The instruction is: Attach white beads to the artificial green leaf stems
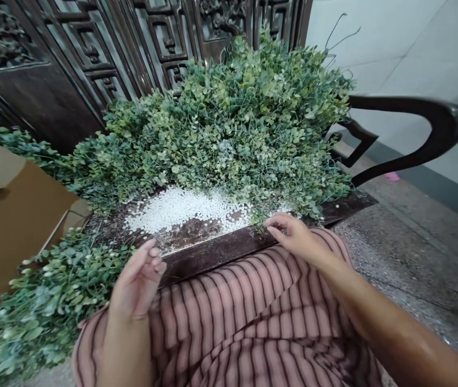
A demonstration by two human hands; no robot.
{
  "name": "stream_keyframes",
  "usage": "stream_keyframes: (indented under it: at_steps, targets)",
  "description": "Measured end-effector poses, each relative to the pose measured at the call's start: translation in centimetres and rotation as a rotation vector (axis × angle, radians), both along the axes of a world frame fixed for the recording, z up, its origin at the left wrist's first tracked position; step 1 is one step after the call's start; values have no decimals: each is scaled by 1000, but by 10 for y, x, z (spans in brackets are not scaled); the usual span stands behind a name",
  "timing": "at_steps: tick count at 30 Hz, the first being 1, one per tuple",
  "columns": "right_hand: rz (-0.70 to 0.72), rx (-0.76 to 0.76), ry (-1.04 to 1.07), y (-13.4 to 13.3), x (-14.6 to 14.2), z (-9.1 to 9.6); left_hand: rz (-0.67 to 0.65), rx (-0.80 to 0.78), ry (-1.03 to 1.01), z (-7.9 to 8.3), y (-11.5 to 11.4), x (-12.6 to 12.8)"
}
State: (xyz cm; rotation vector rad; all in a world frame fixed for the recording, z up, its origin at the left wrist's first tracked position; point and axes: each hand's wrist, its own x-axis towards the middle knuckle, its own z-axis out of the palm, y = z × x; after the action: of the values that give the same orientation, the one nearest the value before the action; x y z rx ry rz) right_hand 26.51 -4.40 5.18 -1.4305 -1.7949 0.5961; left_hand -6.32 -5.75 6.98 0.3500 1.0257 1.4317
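Observation:
A big heap of green artificial leafy sprigs [237, 123] lies on a dark wooden chair seat [220, 250]. In front of the heap a patch of small white beads [184, 209] is spread over the seat. My right hand [293, 234] rests at the seat's front edge, fingers pinched together on a thin sprig stem at the heap's foot. My left hand [138, 279] hovers over my striped lap [253, 322], fingers drawn together; what they hold, if anything, is too small to see. More green sprigs [39, 306] lie low at the left beside it.
A carved dark wooden screen [92, 54] stands behind the heap. The chair's curved armrest [414, 134] juts out at the right. An open cardboard box [7, 226] sits at the left. Speckled stone floor [414, 258] runs along the right, with a small pink thing [392, 176] on it.

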Motion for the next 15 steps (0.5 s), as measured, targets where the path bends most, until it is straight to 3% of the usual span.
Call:
stream_keyframes:
  at_steps: [5,8,12,15]
  targets:
    - [6,91,-376,18,19,-13,-154,-141,104,-28,4,52]
    - [47,93,-548,26,18,-21,-250,-180,259,-36,1,73]
    - [72,114,-658,44,13,-29,-383,-132,548,-42,6,87]
    - [58,162,-607,56,12,-34,-382,-13,843,-49,18,88]
